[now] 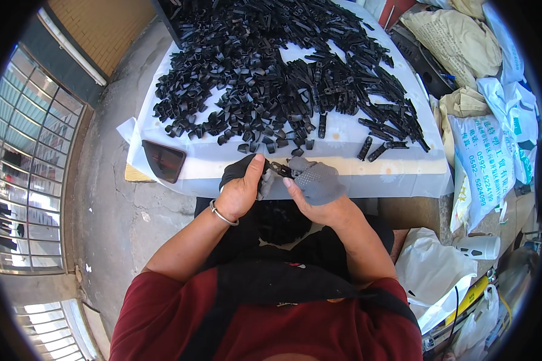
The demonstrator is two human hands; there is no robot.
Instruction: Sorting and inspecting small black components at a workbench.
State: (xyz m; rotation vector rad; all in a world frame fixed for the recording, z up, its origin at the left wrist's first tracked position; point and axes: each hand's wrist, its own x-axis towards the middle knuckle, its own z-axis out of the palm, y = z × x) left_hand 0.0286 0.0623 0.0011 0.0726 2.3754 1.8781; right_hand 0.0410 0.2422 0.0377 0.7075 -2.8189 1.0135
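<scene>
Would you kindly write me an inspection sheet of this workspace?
Surface: table with a pale cover, its near edge in front of the person.
Job's things: curved black pieces heaped at left and middle; long black pieces mostly at right.
Clutter: dark phone near the front left corner; filled sacks beyond the right edge.
Hands: left hand and right hand together hold a black part.
Cables: thin dark cord at lower right.
Surroundings: concrete floor and barred window at left.

Head-worn fisheye, facing down, table (373, 168) close ahead
</scene>
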